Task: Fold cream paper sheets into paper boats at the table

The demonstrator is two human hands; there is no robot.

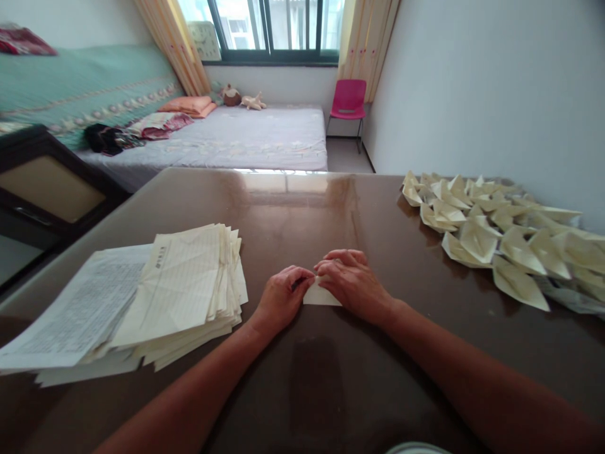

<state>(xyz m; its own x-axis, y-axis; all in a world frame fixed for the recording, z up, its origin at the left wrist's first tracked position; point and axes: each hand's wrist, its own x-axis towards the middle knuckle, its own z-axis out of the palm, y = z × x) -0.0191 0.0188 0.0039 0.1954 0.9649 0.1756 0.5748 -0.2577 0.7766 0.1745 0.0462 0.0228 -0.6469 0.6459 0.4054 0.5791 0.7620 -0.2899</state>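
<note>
A small folded piece of cream paper point(322, 296) lies on the brown table point(302, 233) between my hands. My left hand point(283, 293) pinches its upper left edge between thumb and fingers. Over its upper right side rests my right hand point(354, 284), with the fingers bent and pressed together on the paper. Much of the sheet is hidden under the fingers of the right hand. To the left of my hands is a stack of lined cream paper point(184, 284), which partly covers printed white sheets point(80, 309).
Many folded paper boats point(477, 236) crowd the table's right side by the wall. Part of a round rim point(418, 448) shows at the bottom edge. Beyond the table stand a bed point(283, 135) and a pink chair point(348, 101). A dark cabinet point(57, 189) is at the left.
</note>
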